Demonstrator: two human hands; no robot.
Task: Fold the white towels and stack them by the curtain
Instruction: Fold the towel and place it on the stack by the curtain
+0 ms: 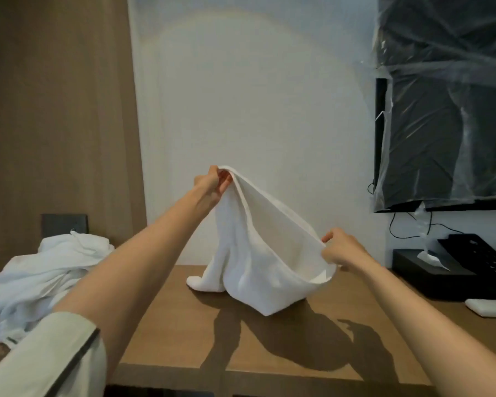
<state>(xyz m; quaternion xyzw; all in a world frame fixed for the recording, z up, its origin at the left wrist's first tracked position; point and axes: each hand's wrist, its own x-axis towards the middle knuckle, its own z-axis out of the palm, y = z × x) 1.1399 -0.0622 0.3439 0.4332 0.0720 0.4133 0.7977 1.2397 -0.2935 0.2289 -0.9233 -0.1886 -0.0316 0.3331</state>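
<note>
A person stands at a brown wooden desk (184, 333) with both arms stretched out. A pale sleeve (40, 359) covers the left arm near the elbow, closer to us than the towel. The bare arms reach over the desk, and their dark shadows lie on the wood in front of the towel.

The white towel (258, 253) is in the middle of the desk. Its bottom sits on the wood and its top is lifted up. The left hand (212, 184) is up high at the towel's top left corner and pinches the edge with its fingers and thumb. The right hand (341, 250) is lower, at the towel's right side, and its fingers are curled tight round the edge. The edge hangs in a curve between the two hands.

Left of the towel lies a messy pile of white towels (40, 276). Right of the towel sits a black box (430, 276) with a tissue poking out, and a small white pad (490, 308) lies just in front of the box.

Behind the towel is a white wall (255, 96). Far left of the towel, behind the pile, hangs a brown curtain (55, 110). Up high to the right of the towel is a dark screen (447, 124) wrapped in clear plastic.
</note>
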